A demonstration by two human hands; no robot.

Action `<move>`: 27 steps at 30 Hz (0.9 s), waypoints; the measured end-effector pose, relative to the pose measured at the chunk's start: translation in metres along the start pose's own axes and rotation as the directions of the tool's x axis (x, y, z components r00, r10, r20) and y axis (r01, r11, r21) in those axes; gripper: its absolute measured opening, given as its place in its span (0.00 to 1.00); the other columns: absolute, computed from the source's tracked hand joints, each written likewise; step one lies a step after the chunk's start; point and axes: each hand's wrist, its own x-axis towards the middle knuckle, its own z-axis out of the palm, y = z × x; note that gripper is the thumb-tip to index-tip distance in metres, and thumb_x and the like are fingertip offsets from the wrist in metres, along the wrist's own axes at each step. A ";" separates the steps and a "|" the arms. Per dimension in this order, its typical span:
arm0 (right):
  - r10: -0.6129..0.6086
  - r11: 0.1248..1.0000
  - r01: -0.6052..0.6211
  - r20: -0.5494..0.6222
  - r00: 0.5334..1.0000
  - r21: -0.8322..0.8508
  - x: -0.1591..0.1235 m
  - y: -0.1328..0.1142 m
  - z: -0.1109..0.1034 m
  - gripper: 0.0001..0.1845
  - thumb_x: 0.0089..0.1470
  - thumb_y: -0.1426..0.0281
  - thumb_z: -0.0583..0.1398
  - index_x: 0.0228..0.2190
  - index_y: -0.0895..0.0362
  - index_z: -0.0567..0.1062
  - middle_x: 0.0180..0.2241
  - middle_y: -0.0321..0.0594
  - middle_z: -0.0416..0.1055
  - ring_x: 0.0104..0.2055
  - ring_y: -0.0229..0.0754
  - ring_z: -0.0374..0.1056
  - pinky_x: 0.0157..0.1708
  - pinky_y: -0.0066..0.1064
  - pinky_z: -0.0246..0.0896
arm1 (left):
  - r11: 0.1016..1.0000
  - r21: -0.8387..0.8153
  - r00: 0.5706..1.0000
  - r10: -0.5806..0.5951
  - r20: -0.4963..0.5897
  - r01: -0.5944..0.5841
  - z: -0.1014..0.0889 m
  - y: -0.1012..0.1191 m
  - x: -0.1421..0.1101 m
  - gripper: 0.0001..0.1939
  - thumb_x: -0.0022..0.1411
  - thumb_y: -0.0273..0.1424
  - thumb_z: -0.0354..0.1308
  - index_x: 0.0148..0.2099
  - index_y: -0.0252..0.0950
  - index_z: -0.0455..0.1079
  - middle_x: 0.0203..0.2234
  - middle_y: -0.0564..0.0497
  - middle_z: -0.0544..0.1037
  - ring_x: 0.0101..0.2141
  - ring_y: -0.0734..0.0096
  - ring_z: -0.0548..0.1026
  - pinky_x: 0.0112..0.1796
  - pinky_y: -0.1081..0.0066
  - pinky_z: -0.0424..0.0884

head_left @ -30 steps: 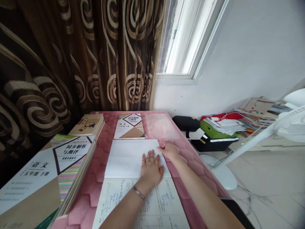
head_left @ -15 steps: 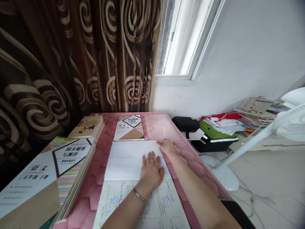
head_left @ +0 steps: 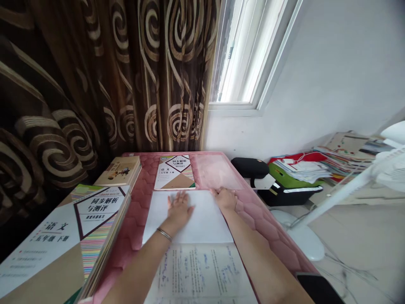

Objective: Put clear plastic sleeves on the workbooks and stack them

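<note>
A white sheet (head_left: 202, 228) lies flat at the middle of the pink quilted surface. Below it, nearer me, is a printed page (head_left: 202, 270) with blue handwriting, its lower end cut off by the view. My left hand (head_left: 179, 209), with a silver bracelet at the wrist, rests on the white sheet with fingers spread, slightly blurred. At the sheet's far right corner, my right hand (head_left: 225, 199) has its fingers curled in against the edge, seemingly pinching it. Just beyond the sheet lie a workbook (head_left: 174, 179) with a white and tan cover and a translucent plastic sheet (head_left: 220, 171).
Stacked workbooks (head_left: 63, 249) and a tan-covered book pile (head_left: 118, 171) stand on the left. Beyond the right edge are a black case (head_left: 249, 167), a bin with papers (head_left: 287, 185) and a white fan (head_left: 335, 194). A dark flat object (head_left: 319, 289) lies at bottom right.
My left hand has slid left and away from me across the white sheet. My right hand stays at the sheet's far right corner. The view has shifted slightly.
</note>
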 end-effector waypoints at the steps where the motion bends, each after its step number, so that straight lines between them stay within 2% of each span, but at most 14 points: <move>1: -0.003 1.000 0.003 0.005 1.000 -0.005 0.001 0.000 -0.001 0.26 0.57 0.53 0.51 0.40 0.61 0.75 0.41 0.57 0.74 0.49 0.57 0.66 0.44 0.44 0.56 | 1.000 0.009 1.000 -0.005 -0.007 0.005 -0.003 -0.016 0.002 0.30 0.67 0.43 0.37 0.67 0.37 0.49 0.66 0.47 0.49 0.65 0.58 0.46 0.60 0.42 0.39; 4: -0.037 0.999 0.037 0.021 0.999 -0.021 0.003 -0.002 -0.007 0.25 0.58 0.56 0.50 0.40 0.64 0.75 0.41 0.61 0.73 0.48 0.60 0.66 0.44 0.48 0.57 | 1.000 0.019 0.998 0.013 -0.060 -0.012 -0.006 -0.047 0.002 0.28 0.67 0.41 0.36 0.66 0.40 0.50 0.65 0.49 0.53 0.64 0.61 0.49 0.60 0.43 0.35; 6: -0.112 0.993 0.112 0.020 0.994 -0.025 -0.002 -0.011 -0.011 0.22 0.59 0.62 0.50 0.43 0.67 0.73 0.44 0.64 0.71 0.50 0.61 0.64 0.46 0.49 0.56 | 1.000 0.020 0.996 0.020 -0.090 -0.019 -0.003 -0.053 0.000 0.27 0.67 0.40 0.36 0.66 0.40 0.51 0.64 0.50 0.54 0.64 0.62 0.51 0.60 0.43 0.34; 8: -0.241 0.970 0.241 0.019 0.970 -0.011 -0.015 -0.027 -0.009 0.20 0.60 0.66 0.48 0.47 0.64 0.72 0.49 0.61 0.68 0.53 0.56 0.62 0.50 0.45 0.54 | 1.000 0.017 0.995 0.018 -0.103 -0.016 0.001 -0.053 -0.001 0.27 0.67 0.40 0.37 0.66 0.39 0.52 0.64 0.49 0.55 0.64 0.62 0.51 0.61 0.43 0.33; 10: -0.425 0.905 0.424 0.039 0.904 0.033 -0.035 -0.049 -0.002 0.21 0.62 0.66 0.46 0.51 0.57 0.69 0.54 0.51 0.65 0.57 0.48 0.59 0.55 0.38 0.51 | 1.000 0.011 0.993 0.024 -0.113 -0.023 0.004 -0.051 0.000 0.28 0.67 0.40 0.37 0.65 0.38 0.52 0.64 0.49 0.55 0.64 0.61 0.51 0.61 0.43 0.34; 11: -0.527 0.850 0.523 0.058 0.848 0.065 -0.045 -0.060 0.004 0.22 0.63 0.64 0.46 0.54 0.54 0.67 0.57 0.45 0.63 0.59 0.45 0.57 0.57 0.35 0.49 | 1.000 0.010 0.993 0.029 -0.114 -0.028 0.005 -0.051 0.000 0.28 0.67 0.40 0.38 0.66 0.38 0.52 0.64 0.48 0.55 0.64 0.61 0.51 0.61 0.43 0.34; 12: -0.653 0.757 0.644 0.081 0.753 0.116 -0.056 -0.070 0.010 0.25 0.63 0.62 0.45 0.58 0.56 0.63 0.59 0.46 0.60 0.62 0.45 0.53 0.59 0.37 0.46 | 0.999 0.011 0.993 0.035 -0.110 -0.034 0.005 -0.052 0.000 0.28 0.66 0.39 0.38 0.66 0.38 0.52 0.64 0.48 0.55 0.64 0.61 0.51 0.61 0.43 0.34; 13: -0.709 0.704 0.695 0.107 0.697 0.147 -0.064 -0.079 0.016 0.27 0.63 0.60 0.44 0.60 0.56 0.60 0.61 0.46 0.57 0.64 0.46 0.48 0.61 0.40 0.42 | 0.999 0.013 0.994 0.041 -0.105 -0.039 0.005 -0.053 0.000 0.28 0.66 0.38 0.38 0.66 0.38 0.51 0.64 0.48 0.54 0.64 0.61 0.50 0.61 0.44 0.34; 14: -0.728 0.686 0.710 0.135 0.672 0.162 -0.071 -0.085 0.022 0.29 0.63 0.59 0.42 0.61 0.57 0.57 0.63 0.45 0.55 0.66 0.46 0.45 0.62 0.43 0.38 | 0.999 0.016 0.994 0.043 -0.098 -0.042 0.005 -0.054 0.000 0.28 0.66 0.37 0.39 0.66 0.39 0.51 0.64 0.48 0.54 0.64 0.61 0.50 0.61 0.44 0.35; 15: -0.724 0.689 0.705 0.162 0.670 0.166 -0.075 -0.088 0.026 0.30 0.63 0.57 0.41 0.62 0.57 0.55 0.64 0.45 0.52 0.67 0.47 0.42 0.63 0.46 0.35 | 0.999 0.017 0.995 0.041 -0.094 -0.039 0.005 -0.055 0.000 0.28 0.66 0.36 0.39 0.66 0.39 0.50 0.64 0.48 0.54 0.64 0.61 0.50 0.61 0.44 0.35; 17: -0.652 0.757 0.641 0.204 0.730 0.126 -0.076 -0.084 0.030 0.32 0.63 0.56 0.39 0.63 0.57 0.54 0.65 0.44 0.47 0.67 0.47 0.39 0.62 0.51 0.30 | 1.000 0.012 0.994 0.017 -0.106 -0.016 0.004 -0.056 -0.001 0.28 0.66 0.38 0.39 0.66 0.39 0.51 0.64 0.48 0.55 0.64 0.60 0.51 0.61 0.45 0.36; 22: -0.461 0.879 0.477 0.214 0.861 -0.028 -0.057 -0.035 0.016 0.33 0.63 0.56 0.39 0.63 0.59 0.53 0.65 0.48 0.47 0.67 0.48 0.40 0.61 0.54 0.32 | 0.994 0.008 0.974 -0.109 -0.197 0.113 0.003 -0.056 -0.002 0.29 0.65 0.41 0.41 0.66 0.38 0.51 0.62 0.45 0.61 0.63 0.56 0.53 0.60 0.42 0.33; 25: -0.369 0.914 0.394 0.207 0.906 -0.095 -0.049 -0.008 0.006 0.33 0.63 0.56 0.38 0.62 0.60 0.54 0.65 0.49 0.47 0.67 0.48 0.42 0.61 0.54 0.35 | 0.981 0.024 0.951 -0.179 -0.253 0.191 0.001 -0.061 -0.005 0.29 0.65 0.40 0.41 0.65 0.35 0.53 0.61 0.42 0.62 0.62 0.53 0.55 0.59 0.39 0.31; 27: -0.352 0.920 0.377 0.200 0.914 -0.105 -0.047 0.001 0.004 0.33 0.63 0.56 0.38 0.62 0.61 0.55 0.65 0.49 0.48 0.66 0.47 0.42 0.61 0.54 0.36 | 0.965 0.024 0.929 -0.243 -0.278 0.260 0.000 -0.068 -0.009 0.30 0.65 0.41 0.41 0.65 0.34 0.54 0.60 0.39 0.62 0.61 0.52 0.56 0.59 0.38 0.32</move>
